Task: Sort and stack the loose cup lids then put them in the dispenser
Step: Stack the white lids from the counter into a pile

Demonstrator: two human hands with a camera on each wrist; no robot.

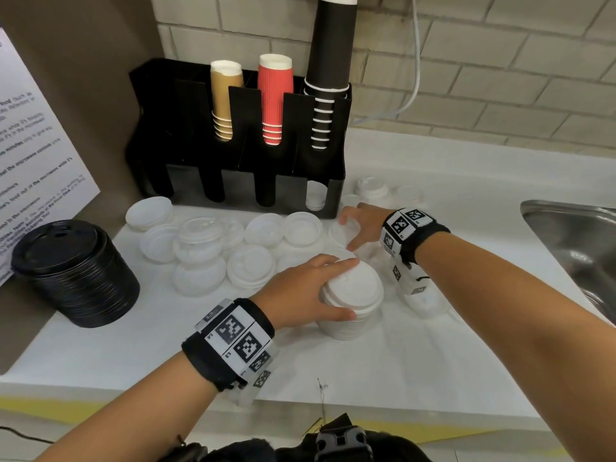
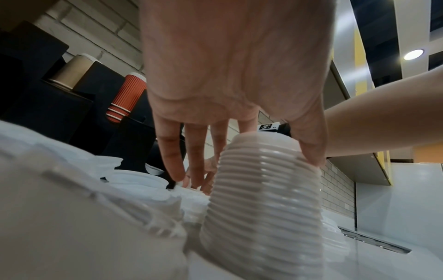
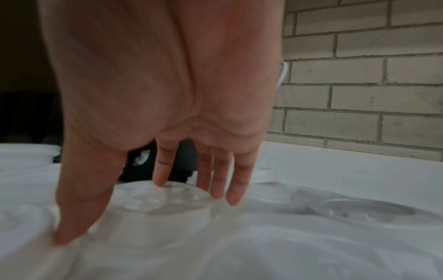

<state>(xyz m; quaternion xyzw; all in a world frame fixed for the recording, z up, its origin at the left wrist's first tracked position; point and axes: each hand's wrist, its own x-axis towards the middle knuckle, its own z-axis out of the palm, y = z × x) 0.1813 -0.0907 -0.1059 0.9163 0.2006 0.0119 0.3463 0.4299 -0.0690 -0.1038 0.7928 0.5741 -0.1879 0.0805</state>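
Note:
My left hand (image 1: 348, 288) grips the top of a tall stack of white lids (image 1: 353, 325) in the middle of the white counter, thumb on the near side and fingers over the far side. The left wrist view shows the ribbed stack (image 2: 263, 199) between thumb and fingers. My right hand (image 1: 348, 231) reaches past it and pinches a translucent lid (image 3: 167, 202) between thumb and fingertips, just in front of the black dispenser (image 1: 233, 145). The dispenser's rightmost front slot holds white lids (image 1: 315, 195).
Several loose white and clear lids (image 1: 200, 248) lie left of my hands, and more (image 1: 373, 188) sit right of the dispenser. A stack of black lids (image 1: 76, 271) stands at the left edge. Brown, red and black cups fill the dispenser. A steel sink (image 1: 573, 235) lies to the right.

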